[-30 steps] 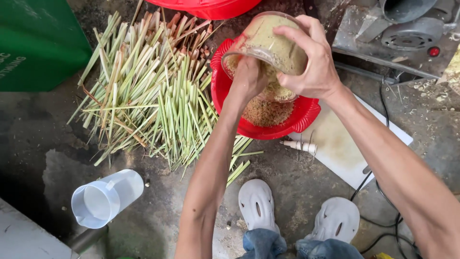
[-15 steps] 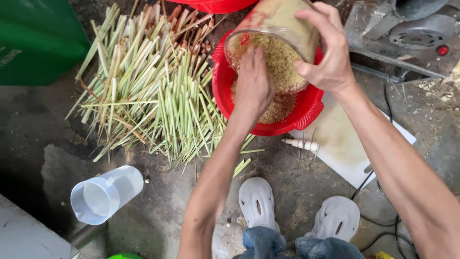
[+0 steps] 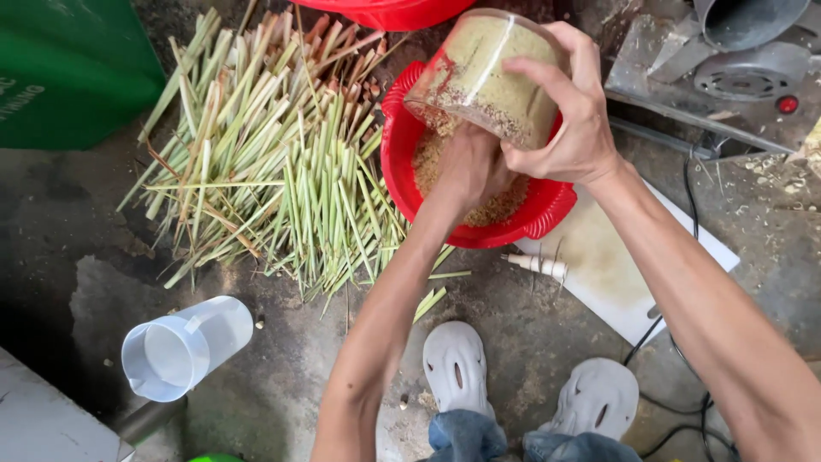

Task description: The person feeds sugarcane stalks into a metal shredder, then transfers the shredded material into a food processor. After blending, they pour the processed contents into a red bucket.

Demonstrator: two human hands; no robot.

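Both hands are busy: the right hand (image 3: 575, 128) grips the tilted clear jar (image 3: 483, 77), the left hand (image 3: 469, 167), its grip hidden, scoops at its mouth, so ground meal could spill past the red bowl (image 3: 547, 218).

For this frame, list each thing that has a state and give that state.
Jar: tilted mouth-down over the basin, part full of ground stuff.
Basin: holds ground stuff.
Right hand: grips the jar.
Left hand: at the jar's mouth, in the basin.
Jug: on its side, empty.
Stalks: piled loose.

A single head-worn camera looks steeply down, close over the floor (image 3: 256, 402), bowl (image 3: 402, 171) at 12 o'clock.
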